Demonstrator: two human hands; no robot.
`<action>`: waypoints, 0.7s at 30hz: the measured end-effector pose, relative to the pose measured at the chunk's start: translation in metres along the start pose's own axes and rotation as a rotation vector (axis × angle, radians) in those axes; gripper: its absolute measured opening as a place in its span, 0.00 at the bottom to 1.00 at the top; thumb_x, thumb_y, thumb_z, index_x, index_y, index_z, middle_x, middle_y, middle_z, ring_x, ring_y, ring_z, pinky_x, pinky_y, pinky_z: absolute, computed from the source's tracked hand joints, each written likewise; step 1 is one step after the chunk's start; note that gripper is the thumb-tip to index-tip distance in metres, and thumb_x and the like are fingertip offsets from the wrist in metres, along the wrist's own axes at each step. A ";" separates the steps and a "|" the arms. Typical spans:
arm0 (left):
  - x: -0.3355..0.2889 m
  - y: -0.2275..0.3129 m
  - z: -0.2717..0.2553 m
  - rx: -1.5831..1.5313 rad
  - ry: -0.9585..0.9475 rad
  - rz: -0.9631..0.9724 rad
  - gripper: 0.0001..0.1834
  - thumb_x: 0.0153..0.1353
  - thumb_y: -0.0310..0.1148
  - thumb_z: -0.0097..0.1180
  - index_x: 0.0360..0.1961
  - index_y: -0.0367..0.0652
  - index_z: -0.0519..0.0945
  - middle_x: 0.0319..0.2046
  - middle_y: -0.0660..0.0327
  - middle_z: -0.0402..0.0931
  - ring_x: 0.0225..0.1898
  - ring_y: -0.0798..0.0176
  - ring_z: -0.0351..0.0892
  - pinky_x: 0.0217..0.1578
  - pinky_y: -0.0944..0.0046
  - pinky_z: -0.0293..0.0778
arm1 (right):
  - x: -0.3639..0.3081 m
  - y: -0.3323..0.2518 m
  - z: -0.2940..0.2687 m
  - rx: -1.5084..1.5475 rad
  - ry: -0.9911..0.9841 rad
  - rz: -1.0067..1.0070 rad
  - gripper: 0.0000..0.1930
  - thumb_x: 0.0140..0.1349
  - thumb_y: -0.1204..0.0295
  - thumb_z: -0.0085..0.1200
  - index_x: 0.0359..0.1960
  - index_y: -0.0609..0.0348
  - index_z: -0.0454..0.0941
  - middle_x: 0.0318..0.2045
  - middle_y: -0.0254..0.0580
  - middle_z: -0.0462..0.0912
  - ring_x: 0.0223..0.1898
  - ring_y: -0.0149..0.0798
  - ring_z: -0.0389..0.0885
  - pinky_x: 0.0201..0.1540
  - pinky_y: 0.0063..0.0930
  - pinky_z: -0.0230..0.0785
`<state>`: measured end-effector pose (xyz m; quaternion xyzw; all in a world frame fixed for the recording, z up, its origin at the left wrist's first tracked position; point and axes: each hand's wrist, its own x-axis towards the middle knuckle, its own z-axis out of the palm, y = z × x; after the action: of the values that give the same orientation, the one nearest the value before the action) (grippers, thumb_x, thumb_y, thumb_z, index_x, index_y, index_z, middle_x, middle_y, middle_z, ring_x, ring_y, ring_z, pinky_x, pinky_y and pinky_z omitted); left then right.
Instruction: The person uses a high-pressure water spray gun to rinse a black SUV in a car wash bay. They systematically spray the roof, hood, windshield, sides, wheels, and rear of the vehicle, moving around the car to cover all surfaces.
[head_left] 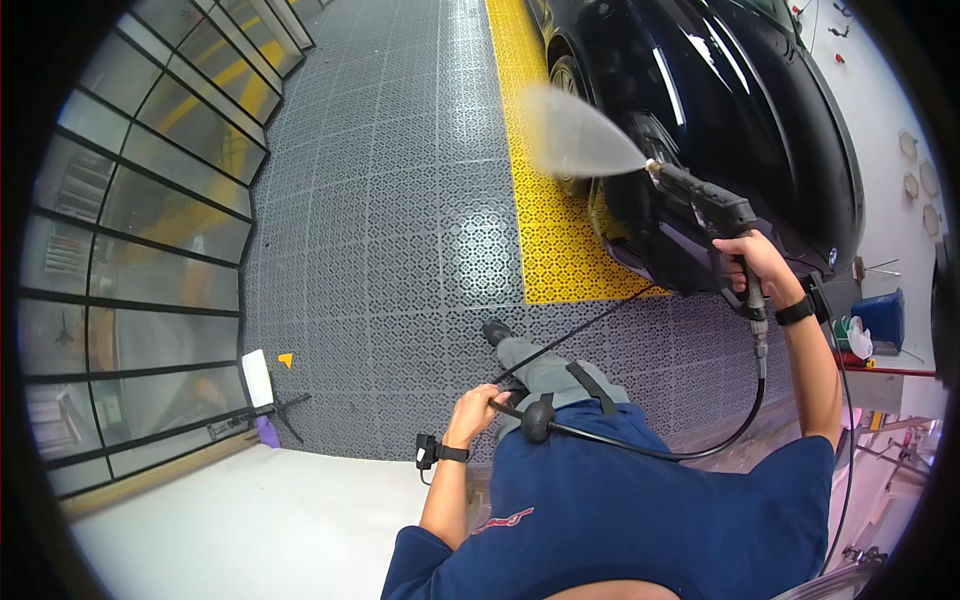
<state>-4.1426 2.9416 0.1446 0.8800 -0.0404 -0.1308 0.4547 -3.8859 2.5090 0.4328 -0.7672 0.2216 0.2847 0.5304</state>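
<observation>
Black pistol-shaped pressure spray gun (715, 205) with a brass-coloured nozzle tip: located right of centre, raised in front of the near end of a glossy black car (700, 75). The nozzle points left; a white, fan-shaped spray of water (590, 135) issues from it, near the car's wheel in the view. Whether the spray strikes the wheel cannot be determined.

Right hand (752, 255): fingers closed around the gun's grip. The exact position of the trigger cannot be made out. A black band (796, 310) is worn on this wrist.

Left hand (475, 412): fingers curled around a black flexible hose (650, 455), with little gap visible. Just right of this hand, a black ball-shaped fitting (537, 421) sits on the hose. From the gun's lower end the hose curves near and left, across the front of the person's navy-blue short-sleeved shirt (640, 520).

Floor: grey perforated interlocking tiles (370, 200), with a yellow tiled strip (560, 250) beside and partly beneath the car. Far left: black-framed glass panels (160, 210). Left, on the floor: an orange angular marker (286, 360). Right, beyond the right forearm: a blue bucket (880, 318).
</observation>
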 end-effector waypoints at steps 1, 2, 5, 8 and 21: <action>0.012 -0.009 -0.012 0.009 -0.010 -0.020 0.15 0.65 0.39 0.62 0.33 0.34 0.82 0.36 0.51 0.83 0.38 0.43 0.83 0.38 0.54 0.77 | 0.009 -0.002 -0.001 0.058 -0.015 0.004 0.17 0.64 0.68 0.59 0.22 0.51 0.64 0.13 0.29 0.64 0.11 0.26 0.61 0.14 0.24 0.56; 0.024 -0.016 -0.025 -0.006 -0.023 -0.004 0.14 0.65 0.37 0.61 0.33 0.34 0.81 0.36 0.51 0.83 0.38 0.43 0.83 0.38 0.54 0.77 | 0.018 -0.005 -0.001 0.108 0.015 0.019 0.17 0.65 0.67 0.59 0.21 0.51 0.64 0.13 0.28 0.64 0.11 0.26 0.61 0.14 0.23 0.56; 0.074 -0.036 -0.059 -0.016 -0.109 0.051 0.08 0.60 0.30 0.60 0.33 0.35 0.80 0.37 0.52 0.83 0.39 0.44 0.83 0.38 0.54 0.77 | 0.050 -0.016 -0.006 0.248 0.127 0.084 0.18 0.66 0.64 0.58 0.21 0.49 0.63 0.13 0.26 0.63 0.11 0.25 0.61 0.14 0.22 0.56; 0.129 -0.047 -0.100 0.009 -0.218 0.142 0.08 0.51 0.29 0.61 0.34 0.40 0.81 0.36 0.55 0.81 0.42 0.47 0.83 0.42 0.54 0.79 | 0.079 -0.030 -0.006 0.356 0.187 0.089 0.19 0.65 0.63 0.59 0.21 0.49 0.63 0.12 0.26 0.63 0.10 0.25 0.61 0.13 0.22 0.57; 0.365 -0.081 -0.195 0.217 -0.453 0.546 0.17 0.64 0.45 0.60 0.27 0.43 0.82 0.28 0.57 0.81 0.33 0.49 0.83 0.35 0.54 0.79 | 0.074 -0.040 0.108 0.506 0.384 0.280 0.17 0.63 0.69 0.59 0.19 0.54 0.65 0.11 0.31 0.67 0.09 0.27 0.64 0.12 0.26 0.59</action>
<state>-3.7433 3.0731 0.1159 0.8288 -0.3868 -0.1911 0.3564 -3.8272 2.6217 0.3810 -0.6130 0.4840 0.1412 0.6083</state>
